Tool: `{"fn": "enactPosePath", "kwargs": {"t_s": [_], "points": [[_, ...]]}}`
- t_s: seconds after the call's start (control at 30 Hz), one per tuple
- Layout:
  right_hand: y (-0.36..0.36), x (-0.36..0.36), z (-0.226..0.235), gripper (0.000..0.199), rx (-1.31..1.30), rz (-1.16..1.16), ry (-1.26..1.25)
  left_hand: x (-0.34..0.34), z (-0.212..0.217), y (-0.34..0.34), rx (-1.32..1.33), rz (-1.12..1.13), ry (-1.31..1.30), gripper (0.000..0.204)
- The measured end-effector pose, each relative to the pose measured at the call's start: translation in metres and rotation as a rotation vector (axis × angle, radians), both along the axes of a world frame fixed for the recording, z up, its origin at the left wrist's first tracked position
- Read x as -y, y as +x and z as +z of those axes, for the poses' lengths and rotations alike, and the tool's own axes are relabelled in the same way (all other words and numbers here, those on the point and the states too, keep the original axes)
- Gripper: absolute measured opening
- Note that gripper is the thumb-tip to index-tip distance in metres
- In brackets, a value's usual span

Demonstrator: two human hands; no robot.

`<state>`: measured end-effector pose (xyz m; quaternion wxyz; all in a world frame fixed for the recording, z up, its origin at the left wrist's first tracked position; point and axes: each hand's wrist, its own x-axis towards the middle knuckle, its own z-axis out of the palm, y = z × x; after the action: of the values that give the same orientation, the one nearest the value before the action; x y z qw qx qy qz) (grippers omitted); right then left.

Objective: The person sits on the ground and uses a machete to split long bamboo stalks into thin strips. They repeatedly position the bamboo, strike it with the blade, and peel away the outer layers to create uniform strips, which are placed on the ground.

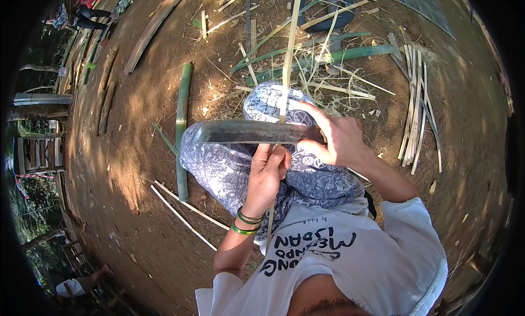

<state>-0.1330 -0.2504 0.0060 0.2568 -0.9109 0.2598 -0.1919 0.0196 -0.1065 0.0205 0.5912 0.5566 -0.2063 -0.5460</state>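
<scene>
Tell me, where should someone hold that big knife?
Probably by the handle end of the machete, coming from the right, where the right grip closes around it. The long, flat blade points left, so holding that end stays clear of it; the handle itself is mostly hidden.

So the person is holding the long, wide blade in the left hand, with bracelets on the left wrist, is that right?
Not quite: the long, wide blade is in the right hand, as the head view shows. The bracelets are indeed on the left wrist.
</scene>
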Motion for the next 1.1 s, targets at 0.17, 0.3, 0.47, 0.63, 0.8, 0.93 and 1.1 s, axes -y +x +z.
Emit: {"fn": "enactPosePath", "kwargs": {"t_s": [0.17,0.3,0.47,0.63,0.8,0.93,1.1], "points": [[0.007,-0.003,-0.006,0.082,0.003,-0.025,-0.044,-0.003,-0.004,-0.005,-0.026,-0.063,-0.002,0.03],[0.009,-0.004,-0.011,0.084,-0.026,-0.072,-0.041,-0.023,-0.013,-0.004,-0.09,-0.073,-0.002,0.039],[0.011,-0.003,-0.006,0.085,-0.069,-0.075,-0.054,-0.029,-0.012,-0.003,-0.053,-0.082,0.057,0.05],[0.014,0.0,-0.006,0.086,-0.113,-0.079,-0.085,-0.023,-0.011,-0.004,-0.079,-0.046,0.041,0.049],[0.012,0.004,-0.013,0.087,-0.033,-0.071,-0.095,-0.035,-0.008,-0.009,-0.005,-0.079,0.023,0.049],[0.011,0.007,-0.016,0.078,-0.017,-0.121,-0.041,-0.053,-0.009,-0.014,0.055,-0.088,0.062,0.048],[-0.004,0.047,-0.019,0.054,0.096,-0.447,0.252,-0.085,-0.01,-0.017,-0.036,-0.09,0.167,0.048]]}}
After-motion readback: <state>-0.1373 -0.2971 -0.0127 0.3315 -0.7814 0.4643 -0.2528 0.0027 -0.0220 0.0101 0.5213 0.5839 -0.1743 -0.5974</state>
